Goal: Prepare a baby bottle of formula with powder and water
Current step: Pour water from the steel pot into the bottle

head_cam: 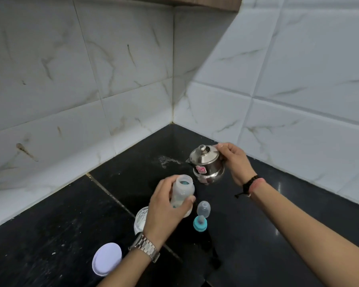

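while the left hand grips the open baby bottle above the black counter, the right hand grasps a steel kettle just beyond, near the marble-tiled corner.

Both forearms are seen bare, with no sleeves reaching into the picture, and the left hand and right hand are ungloved. A silver metal wristwatch with a linked bracelet band is worn on the left wrist, its links catching the light. A black braided cord bracelet is worn on the right wrist, with a loose knotted end trailing from it, and a thin pinkish-red thread band is worn just beside it.
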